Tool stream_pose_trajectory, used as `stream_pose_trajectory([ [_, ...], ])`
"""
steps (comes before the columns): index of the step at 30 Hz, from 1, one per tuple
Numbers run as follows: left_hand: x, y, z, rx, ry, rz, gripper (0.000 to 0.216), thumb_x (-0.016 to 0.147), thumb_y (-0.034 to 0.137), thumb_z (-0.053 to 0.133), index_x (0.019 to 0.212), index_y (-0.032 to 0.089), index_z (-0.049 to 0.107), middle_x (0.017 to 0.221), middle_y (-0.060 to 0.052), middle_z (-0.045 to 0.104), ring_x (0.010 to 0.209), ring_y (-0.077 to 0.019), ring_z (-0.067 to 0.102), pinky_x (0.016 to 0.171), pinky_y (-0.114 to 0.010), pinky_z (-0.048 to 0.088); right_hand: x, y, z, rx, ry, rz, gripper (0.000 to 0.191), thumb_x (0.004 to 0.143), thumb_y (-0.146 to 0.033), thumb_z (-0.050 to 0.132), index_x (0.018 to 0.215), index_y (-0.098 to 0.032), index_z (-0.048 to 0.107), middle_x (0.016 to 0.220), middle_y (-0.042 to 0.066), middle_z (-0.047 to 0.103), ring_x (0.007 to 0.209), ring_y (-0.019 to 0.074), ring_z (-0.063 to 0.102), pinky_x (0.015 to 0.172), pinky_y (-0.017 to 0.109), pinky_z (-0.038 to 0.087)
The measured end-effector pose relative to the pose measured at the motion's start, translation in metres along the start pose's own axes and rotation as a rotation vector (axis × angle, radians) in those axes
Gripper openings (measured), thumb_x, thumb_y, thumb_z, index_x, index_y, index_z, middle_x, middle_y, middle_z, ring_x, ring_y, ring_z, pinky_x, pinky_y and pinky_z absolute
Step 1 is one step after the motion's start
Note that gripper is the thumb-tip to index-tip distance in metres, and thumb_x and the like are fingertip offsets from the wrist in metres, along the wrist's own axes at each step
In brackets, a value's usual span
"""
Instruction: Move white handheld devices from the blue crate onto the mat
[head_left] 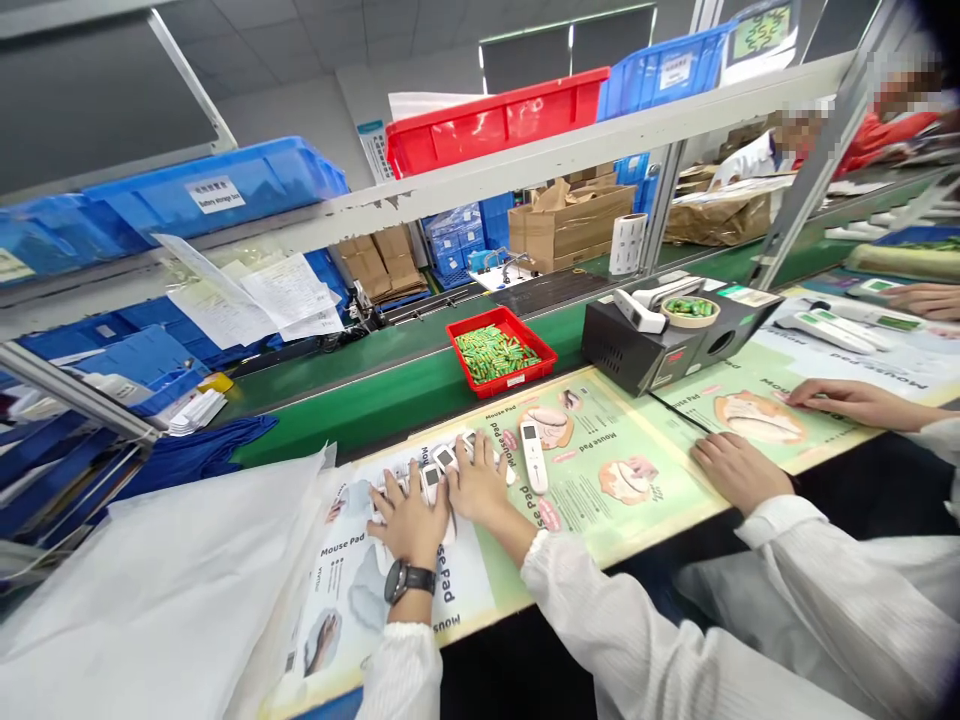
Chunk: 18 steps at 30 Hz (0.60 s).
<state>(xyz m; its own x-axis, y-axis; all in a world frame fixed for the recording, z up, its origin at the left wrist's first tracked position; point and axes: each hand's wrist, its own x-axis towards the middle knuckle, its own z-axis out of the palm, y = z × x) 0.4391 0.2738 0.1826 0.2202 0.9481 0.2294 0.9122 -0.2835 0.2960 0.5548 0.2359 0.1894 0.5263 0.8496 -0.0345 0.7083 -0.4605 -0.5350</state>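
Observation:
Both my hands lie flat on a cluster of several small white handheld devices (435, 478) on a printed "Mouse Pad" sheet (600, 420). My left hand (409, 520), with a black wristwatch, covers the left part of the cluster with its fingers spread. My right hand (476, 485) rests on the right part, fingers stretched forward. One more white device (532, 455) lies apart, just right of my right hand. A red tray (541, 350) of green batteries stands behind on the green conveyor belt (390, 395).
A co-worker's two hands (739, 470) rest on the sheet to my right. A black box (645, 350) carries a white device and a bowl of batteries (690, 310). A white bag (150, 580) lies at left. Blue bins (217, 190) and a red bin (495, 120) sit on the rack.

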Motion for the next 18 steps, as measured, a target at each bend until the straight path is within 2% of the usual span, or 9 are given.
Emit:
stream_pose_trajectory([
  [2,-0.004,0.010,0.002,-0.033,0.004,-0.035,0.076,0.093,0.073,0.029,0.154,0.030,0.046,0.168,-0.020,0.026,0.153,-0.0536,0.013,0.104,-0.086,0.020,-0.005,0.001,-0.004,-0.007,0.010,0.024,0.071,0.104,-0.047,0.032,0.166,-0.019,0.014,0.171,0.017,-0.002,0.158,0.0366,0.002,0.122,0.063,0.011],
  [5,-0.011,0.018,0.002,-0.051,-0.008,-0.015,0.075,0.094,0.070,0.028,0.155,0.029,0.044,0.168,-0.020,0.025,0.153,-0.0533,0.011,0.104,-0.086,0.019,-0.011,0.009,-0.010,-0.025,0.045,0.053,0.072,0.102,-0.044,0.038,0.165,-0.015,0.020,0.171,0.021,0.003,0.157,0.0392,0.008,0.120,0.061,0.017],
  [11,-0.021,0.027,0.006,-0.065,0.010,0.004,0.074,0.094,0.068,0.031,0.154,0.027,0.046,0.167,-0.021,0.027,0.153,-0.0546,0.011,0.103,-0.087,0.018,-0.026,0.028,-0.011,-0.055,0.138,0.014,0.070,0.101,-0.044,0.044,0.163,-0.017,0.027,0.171,0.020,0.008,0.157,0.0381,0.013,0.118,0.059,0.023],
  [14,-0.021,0.032,0.010,-0.102,0.056,-0.012,0.073,0.093,0.067,0.036,0.153,0.026,0.046,0.167,-0.022,0.027,0.152,-0.0559,0.010,0.102,-0.089,0.015,-0.037,0.033,-0.009,-0.057,0.177,-0.009,0.071,0.101,-0.044,0.045,0.162,-0.012,0.030,0.170,0.022,0.006,0.157,0.0406,0.012,0.119,0.056,0.024],
  [16,-0.023,0.033,0.012,-0.148,0.127,-0.056,0.073,0.094,0.063,0.038,0.154,0.022,0.044,0.169,-0.023,0.020,0.153,-0.0564,0.008,0.105,-0.089,0.014,-0.043,0.038,-0.013,-0.055,0.198,-0.034,0.067,0.101,-0.040,0.043,0.160,-0.009,0.033,0.170,0.023,0.006,0.156,0.0411,0.013,0.119,0.055,0.025],
  [18,-0.030,0.032,0.012,-0.200,0.189,-0.034,0.072,0.096,0.058,0.040,0.157,0.020,0.038,0.171,-0.022,0.013,0.154,-0.0545,0.008,0.109,-0.086,0.015,-0.048,0.048,-0.020,-0.054,0.208,-0.082,0.062,0.103,-0.036,0.037,0.159,-0.010,0.035,0.170,0.021,0.010,0.156,0.0382,0.016,0.120,0.053,0.025],
])
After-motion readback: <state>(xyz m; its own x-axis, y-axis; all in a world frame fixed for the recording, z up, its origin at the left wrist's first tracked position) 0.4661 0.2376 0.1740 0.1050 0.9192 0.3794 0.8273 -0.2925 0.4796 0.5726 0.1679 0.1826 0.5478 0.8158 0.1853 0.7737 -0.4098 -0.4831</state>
